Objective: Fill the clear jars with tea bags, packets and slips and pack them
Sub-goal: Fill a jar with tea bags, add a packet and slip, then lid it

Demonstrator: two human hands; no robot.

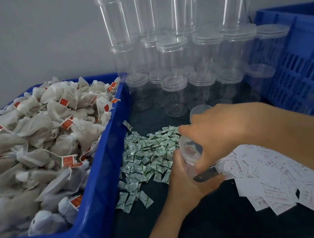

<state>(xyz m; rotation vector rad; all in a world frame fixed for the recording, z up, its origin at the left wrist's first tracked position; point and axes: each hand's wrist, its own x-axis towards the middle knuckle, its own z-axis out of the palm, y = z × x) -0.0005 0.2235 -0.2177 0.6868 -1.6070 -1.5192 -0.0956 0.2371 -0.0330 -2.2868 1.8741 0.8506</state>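
A clear jar [190, 152] lies tilted over the dark table, between both hands. My left hand [183, 184] grips it from below and the left. My right hand [221, 129] reaches across from the right, its fingers curled over the jar's upper end. The jar's contents are blurred and I cannot make them out. Tea bags [33, 148] with red tags are heaped in a blue tub [106, 168] on the left. Small green-and-white packets [147, 157] are piled just left of the jar. White printed slips [274, 178] spread out under my right forearm.
Several empty clear jars with lids [173, 60] are stacked in tiers against the grey wall at the back. One clear rim [200, 110] shows just behind my right hand. A blue slatted crate [304, 66] stands at the right.
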